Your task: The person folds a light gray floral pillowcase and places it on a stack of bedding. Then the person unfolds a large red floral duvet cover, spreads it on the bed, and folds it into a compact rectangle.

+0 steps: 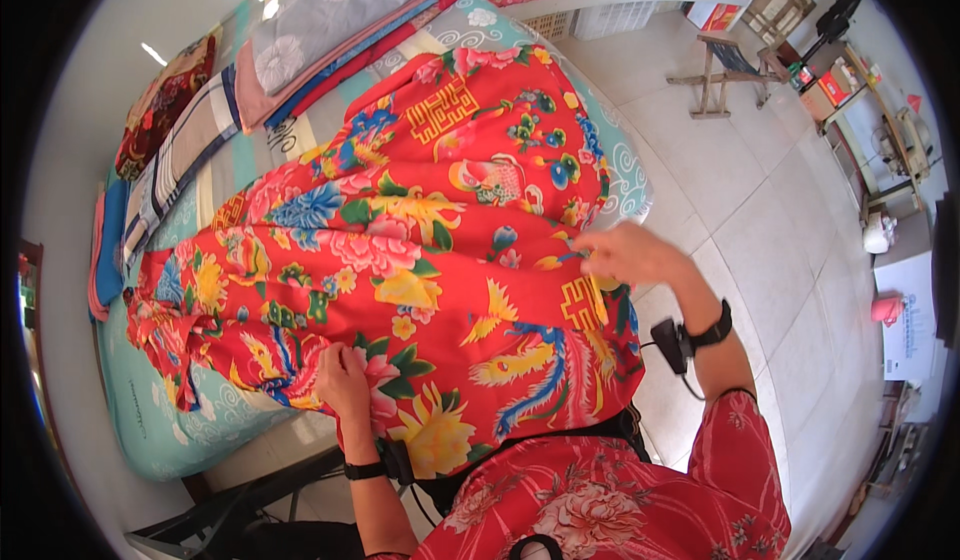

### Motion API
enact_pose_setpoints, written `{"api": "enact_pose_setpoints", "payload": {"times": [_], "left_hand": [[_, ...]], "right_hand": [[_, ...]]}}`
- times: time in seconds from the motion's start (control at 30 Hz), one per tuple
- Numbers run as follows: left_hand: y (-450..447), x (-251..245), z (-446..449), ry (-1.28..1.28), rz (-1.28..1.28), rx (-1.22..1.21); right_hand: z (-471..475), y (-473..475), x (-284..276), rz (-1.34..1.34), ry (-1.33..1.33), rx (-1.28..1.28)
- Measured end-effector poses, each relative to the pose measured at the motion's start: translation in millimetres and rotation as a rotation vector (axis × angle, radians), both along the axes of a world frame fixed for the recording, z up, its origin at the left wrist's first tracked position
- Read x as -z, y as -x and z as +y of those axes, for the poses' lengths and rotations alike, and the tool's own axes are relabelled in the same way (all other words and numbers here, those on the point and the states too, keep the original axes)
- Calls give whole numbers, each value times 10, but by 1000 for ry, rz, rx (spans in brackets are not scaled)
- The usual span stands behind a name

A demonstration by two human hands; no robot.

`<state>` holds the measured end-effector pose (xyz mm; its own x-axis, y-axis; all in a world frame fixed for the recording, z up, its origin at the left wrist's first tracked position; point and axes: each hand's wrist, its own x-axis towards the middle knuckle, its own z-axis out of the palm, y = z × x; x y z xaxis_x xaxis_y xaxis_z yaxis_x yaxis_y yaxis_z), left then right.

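Note:
A large red floral cloth [457, 290], printed with peonies, phoenixes and yellow characters, is spread in loose folds over a bed. Its near edge hangs down at my waist, and its far left end lies bunched. My left hand [343, 381] is curled on the near left part of the cloth, gripping a fold of it. At the cloth's right edge is my right hand [636, 254], fingers bent and pointing left. Motion blurs those fingertips, so I cannot tell whether they pinch the fabric.
Under the cloth, the bed [217, 432] has a teal patterned cover. Folded bedding [330, 19] is stacked along its far side, beside a striped folded blanket [187, 147]. A folding stool [712, 72] stands on the tiled floor [720, 177]. Black metal framing [247, 511] is low at left.

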<state>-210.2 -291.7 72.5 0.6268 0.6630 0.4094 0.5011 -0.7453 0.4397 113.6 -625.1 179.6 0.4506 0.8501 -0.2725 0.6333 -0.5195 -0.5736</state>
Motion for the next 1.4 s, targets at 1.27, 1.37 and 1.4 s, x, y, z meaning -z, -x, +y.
{"api": "enact_pose_setpoints", "payload": {"times": [1.27, 1.37, 1.4], "left_hand": [[-107, -62, 164, 78, 31, -55], [-113, -74, 181, 48, 29, -52], [-112, -77, 187, 45, 19, -62]], "right_hand": [[1720, -2594, 407, -543, -388, 344], [2619, -2216, 536, -448, -371, 23], [2860, -2051, 602, -347, -289, 23]]}}
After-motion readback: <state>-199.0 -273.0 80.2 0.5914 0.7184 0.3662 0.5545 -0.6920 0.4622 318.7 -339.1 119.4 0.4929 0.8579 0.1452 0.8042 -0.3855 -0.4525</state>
